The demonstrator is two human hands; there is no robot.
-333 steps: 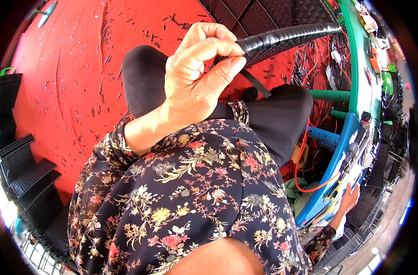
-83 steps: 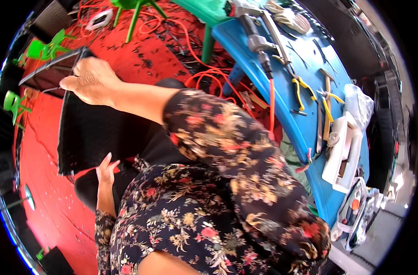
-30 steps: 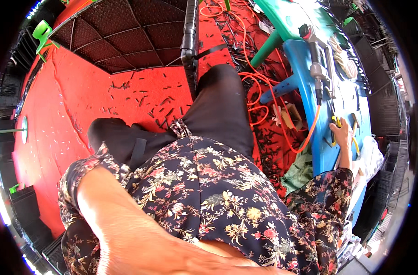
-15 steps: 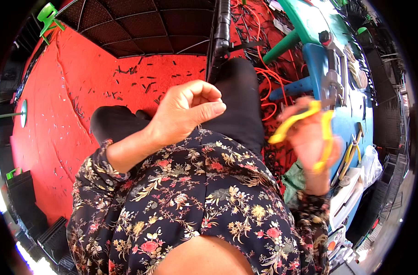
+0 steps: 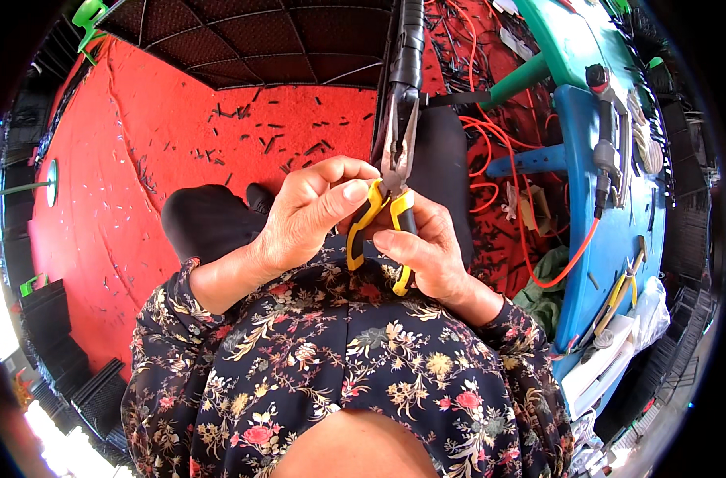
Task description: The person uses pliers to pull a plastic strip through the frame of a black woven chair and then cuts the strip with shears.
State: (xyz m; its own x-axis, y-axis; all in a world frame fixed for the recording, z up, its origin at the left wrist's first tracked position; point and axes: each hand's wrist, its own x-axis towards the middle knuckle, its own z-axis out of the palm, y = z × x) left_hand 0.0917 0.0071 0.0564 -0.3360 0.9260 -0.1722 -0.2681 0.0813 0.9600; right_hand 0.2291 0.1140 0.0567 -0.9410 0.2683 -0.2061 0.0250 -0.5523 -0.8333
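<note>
Long-nose pliers with yellow and black handles point away from me, their jaws slightly apart. My right hand wraps round the handles from the right side. Close on the left, my left hand has its fingers curled in and its thumb pressed against them beside the pliers' pivot; what it pinches, if anything, is hidden. Beyond the jaws stands the black wrapped post of a frame, which edges a dark woven panel. The jaw tips overlap the post in view; contact cannot be made out.
On the right is a blue stool bearing a grey air tool with an orange hose and other yellow-handled pliers. A green stool adjoins it. Short black scraps litter the red floor.
My right hand has swung in from the blue stool with the pliers and now holds them upright before me, beside my left hand. The left hand stays curled in nearly the same place.
</note>
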